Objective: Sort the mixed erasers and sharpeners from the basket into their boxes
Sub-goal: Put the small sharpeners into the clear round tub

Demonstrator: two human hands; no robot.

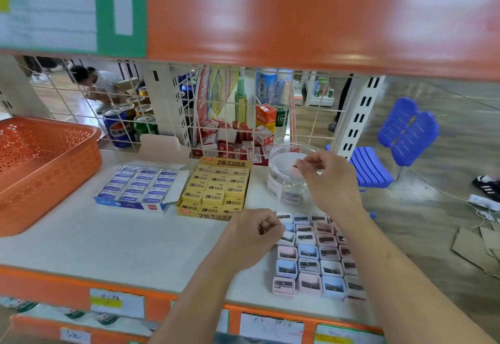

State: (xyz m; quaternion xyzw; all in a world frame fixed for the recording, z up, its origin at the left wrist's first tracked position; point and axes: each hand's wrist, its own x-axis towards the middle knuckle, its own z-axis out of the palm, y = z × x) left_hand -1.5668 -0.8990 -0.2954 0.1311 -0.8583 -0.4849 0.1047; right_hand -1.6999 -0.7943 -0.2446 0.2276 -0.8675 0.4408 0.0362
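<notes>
Small pastel plastic sharpeners (308,251): light, rigid, slick; best pinched across short sides. Left hand (251,238) grip clenched on one; right hand (327,173) grip pinching a pink piece over clear round tub (281,173).

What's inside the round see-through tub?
The clear tub holds a pink piece near the top and a small sharpener at the bottom. The right hand covers its right side, so anything there is hidden.

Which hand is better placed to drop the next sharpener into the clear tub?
Right. The right hand is over the clear tub's open mouth, pinching something pink. The left hand is curled low at the sharpener rows.
</notes>
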